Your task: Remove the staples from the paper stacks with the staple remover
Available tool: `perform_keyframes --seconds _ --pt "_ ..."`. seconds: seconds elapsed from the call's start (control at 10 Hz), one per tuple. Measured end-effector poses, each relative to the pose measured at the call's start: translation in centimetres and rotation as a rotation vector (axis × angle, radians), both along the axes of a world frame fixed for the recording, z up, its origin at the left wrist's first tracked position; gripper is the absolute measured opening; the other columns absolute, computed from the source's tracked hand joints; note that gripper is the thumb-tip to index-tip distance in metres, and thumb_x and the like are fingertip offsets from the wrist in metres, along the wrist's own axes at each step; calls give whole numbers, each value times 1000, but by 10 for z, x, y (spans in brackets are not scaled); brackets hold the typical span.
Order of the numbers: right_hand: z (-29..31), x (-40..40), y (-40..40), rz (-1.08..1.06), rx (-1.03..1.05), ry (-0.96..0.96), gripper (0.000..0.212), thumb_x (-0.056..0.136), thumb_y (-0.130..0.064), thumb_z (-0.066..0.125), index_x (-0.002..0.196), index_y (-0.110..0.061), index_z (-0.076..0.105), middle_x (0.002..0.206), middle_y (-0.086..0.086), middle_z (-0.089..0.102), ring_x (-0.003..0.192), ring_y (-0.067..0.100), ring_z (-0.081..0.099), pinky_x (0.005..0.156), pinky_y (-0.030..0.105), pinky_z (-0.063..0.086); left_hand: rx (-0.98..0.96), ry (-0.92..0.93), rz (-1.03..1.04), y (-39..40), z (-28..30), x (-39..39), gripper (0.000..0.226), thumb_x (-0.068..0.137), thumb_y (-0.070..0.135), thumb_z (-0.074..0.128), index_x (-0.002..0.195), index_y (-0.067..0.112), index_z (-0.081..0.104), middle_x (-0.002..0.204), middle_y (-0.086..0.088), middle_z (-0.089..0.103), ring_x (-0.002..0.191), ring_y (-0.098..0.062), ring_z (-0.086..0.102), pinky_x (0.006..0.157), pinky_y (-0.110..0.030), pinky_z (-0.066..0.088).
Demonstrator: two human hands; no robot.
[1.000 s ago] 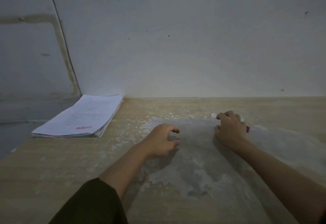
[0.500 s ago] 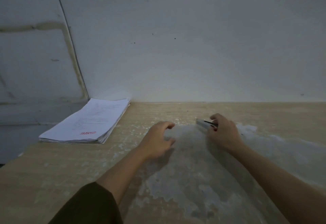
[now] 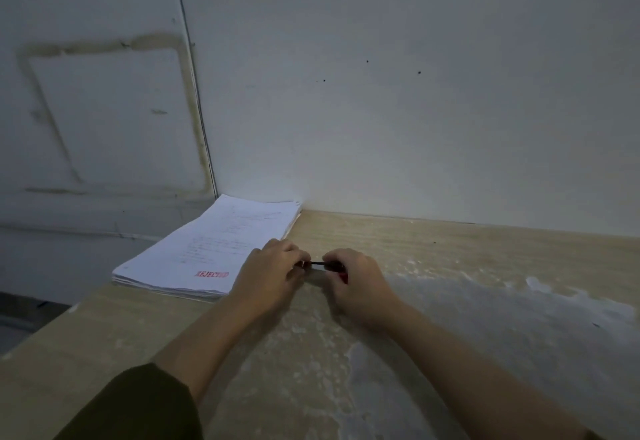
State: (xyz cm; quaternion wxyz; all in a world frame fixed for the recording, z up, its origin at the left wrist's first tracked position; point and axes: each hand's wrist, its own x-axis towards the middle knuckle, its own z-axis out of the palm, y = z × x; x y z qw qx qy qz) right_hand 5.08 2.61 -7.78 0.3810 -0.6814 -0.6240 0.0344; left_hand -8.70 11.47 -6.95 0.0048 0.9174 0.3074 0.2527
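A stack of white printed papers (image 3: 221, 249) with a red "REJECTED" stamp lies at the table's far left corner. Just right of the stack my two hands meet over the table. My right hand (image 3: 360, 283) is closed around a small staple remover (image 3: 323, 265), dark with a bit of red showing under the fingers. My left hand (image 3: 270, 271) pinches the remover's other end with its fingertips. Most of the tool is hidden by my fingers. No staple is visible from here.
The wooden table (image 3: 450, 266) has a worn grey patch on its right half. A white wall (image 3: 415, 110) rises right behind the table's far edge. The table's left edge drops off near the paper stack.
My right hand picked the staple remover up and carried it left. My left hand came in and took hold of its other end. The view swung left, toward the papers.
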Motion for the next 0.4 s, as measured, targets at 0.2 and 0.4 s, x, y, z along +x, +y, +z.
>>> perform_keyframes --seconds 0.2,0.4 --pt "-11 -2 15 23 -50 -27 21 89 -15 53 107 -8 60 107 10 63 97 23 54 87 32 45 64 65 -5 14 -4 -4 25 94 20 47 112 25 63 115 5 61 108 -16 48 81 -27 33" --pt "3 6 -2 4 -173 7 49 85 -27 62 130 -12 47 129 8 55 115 23 51 97 29 38 -6 56 75 6 -6 -3 40 91 26 52 131 23 47 135 4 49 121 -16 44 97 -29 38"
